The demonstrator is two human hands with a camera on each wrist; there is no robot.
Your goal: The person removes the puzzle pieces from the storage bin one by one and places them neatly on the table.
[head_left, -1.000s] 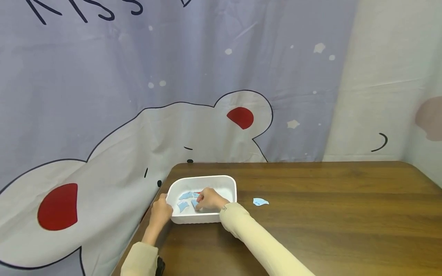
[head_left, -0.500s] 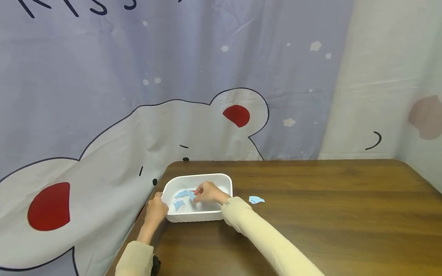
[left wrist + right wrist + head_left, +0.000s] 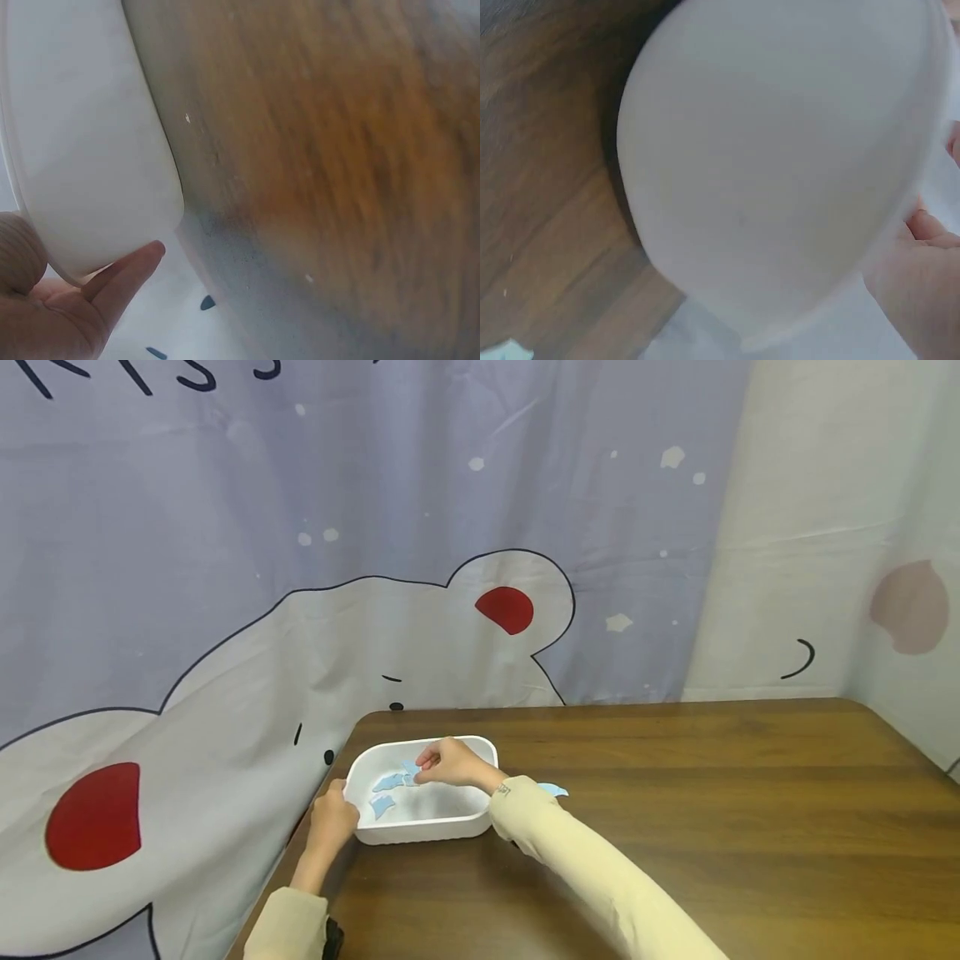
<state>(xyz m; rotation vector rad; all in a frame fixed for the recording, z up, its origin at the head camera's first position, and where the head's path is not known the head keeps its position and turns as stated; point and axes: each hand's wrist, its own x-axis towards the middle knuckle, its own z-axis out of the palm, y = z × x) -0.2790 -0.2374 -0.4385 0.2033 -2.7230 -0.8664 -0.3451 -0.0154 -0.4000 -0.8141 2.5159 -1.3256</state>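
A white plastic tub [image 3: 427, 832] stands at the left end of the table. My left hand [image 3: 334, 817] grips its left end, and the left wrist view has the thumb and fingers [image 3: 124, 285] around the tub's corner. Over the inside of the tub, my right hand [image 3: 453, 762] pinches a light blue jagged flat piece [image 3: 409, 767] at its fingertips. Below it lie more light blue pieces, one at the left [image 3: 387, 782] and one nearer the front [image 3: 382, 806]. In the right wrist view the tub wall covers most of the right hand [image 3: 922, 277].
Another light blue piece [image 3: 553, 789] lies on the brown wooden table [image 3: 720, 827] right of the tub, partly behind the right sleeve [image 3: 585, 843]. A printed curtain [image 3: 360, 635] hangs behind the table and along its left edge.
My right hand has moved up and toward the tub's back with the light blue piece. My left hand keeps its grip on the tub. The head view has shifted slightly.
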